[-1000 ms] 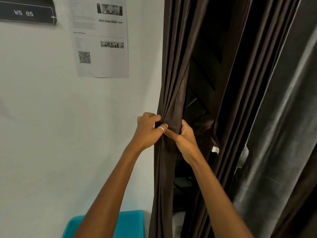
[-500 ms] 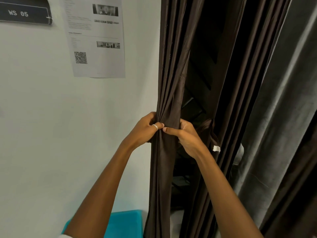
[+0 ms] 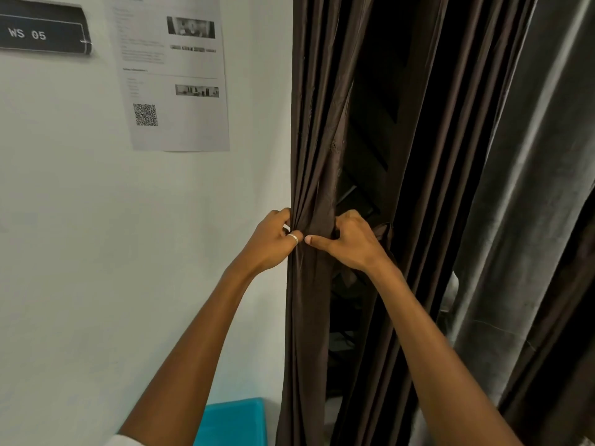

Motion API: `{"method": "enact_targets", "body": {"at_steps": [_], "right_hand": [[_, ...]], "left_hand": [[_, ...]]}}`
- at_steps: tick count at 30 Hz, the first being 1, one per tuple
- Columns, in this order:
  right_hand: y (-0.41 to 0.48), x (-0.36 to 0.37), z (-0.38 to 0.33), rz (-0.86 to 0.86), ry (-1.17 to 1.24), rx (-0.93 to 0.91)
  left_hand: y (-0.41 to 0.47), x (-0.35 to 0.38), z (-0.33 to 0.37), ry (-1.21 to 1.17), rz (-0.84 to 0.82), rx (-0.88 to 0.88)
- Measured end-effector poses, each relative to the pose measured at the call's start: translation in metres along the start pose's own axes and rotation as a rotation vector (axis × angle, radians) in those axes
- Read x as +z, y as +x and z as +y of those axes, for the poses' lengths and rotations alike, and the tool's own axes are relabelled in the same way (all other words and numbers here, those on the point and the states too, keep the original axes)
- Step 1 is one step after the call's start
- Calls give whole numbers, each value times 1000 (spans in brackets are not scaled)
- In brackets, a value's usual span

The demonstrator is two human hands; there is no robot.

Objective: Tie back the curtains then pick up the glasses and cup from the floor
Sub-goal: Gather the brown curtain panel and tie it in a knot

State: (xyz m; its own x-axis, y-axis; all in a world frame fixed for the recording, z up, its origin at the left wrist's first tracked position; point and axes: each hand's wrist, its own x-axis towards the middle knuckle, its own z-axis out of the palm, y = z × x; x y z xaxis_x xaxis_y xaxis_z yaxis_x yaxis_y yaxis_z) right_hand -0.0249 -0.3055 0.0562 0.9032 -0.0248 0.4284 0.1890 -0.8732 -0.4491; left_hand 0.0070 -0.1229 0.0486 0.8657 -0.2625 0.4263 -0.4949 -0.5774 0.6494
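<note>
Curtain: I'm looking at the dark brown pleated fabric curtain [image 3: 317, 162], hanging just beside the white wall [image 3: 80, 252], bunched narrow at waist height.
Left hand: my left hand [image 3: 273, 241], ring on one finger, is clenched on the bundle's wall-side edge.
Right hand: my right hand [image 3: 349, 241] grasps the other side, thumb across the front, fingers tucked behind.
Tie-back: a dark fabric loop [image 3: 384, 235] sits just beside my right hand.
Handling: soft, light, silky-looking; I reckon the pleats slip, so grip the whole gather.
Floor items: glasses and cup not visible.
</note>
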Motion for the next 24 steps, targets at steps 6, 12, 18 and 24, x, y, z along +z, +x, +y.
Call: {"method": "enact_targets", "body": {"at_steps": [6,12,18,24], "right_hand": [[-7,-3,-5,-54,-70,73],[-14,-14,-5,-2,97,108],[-27,-20,-10,5,734,275],[-34,-7,-13,-2,1095,300]], "left_hand": [[-8,9,2,-180,170,-27],[-13,17,2,-78,378,49],[-11,22,2,21,332,118],[-8,15,17,-70,116,44]]}}
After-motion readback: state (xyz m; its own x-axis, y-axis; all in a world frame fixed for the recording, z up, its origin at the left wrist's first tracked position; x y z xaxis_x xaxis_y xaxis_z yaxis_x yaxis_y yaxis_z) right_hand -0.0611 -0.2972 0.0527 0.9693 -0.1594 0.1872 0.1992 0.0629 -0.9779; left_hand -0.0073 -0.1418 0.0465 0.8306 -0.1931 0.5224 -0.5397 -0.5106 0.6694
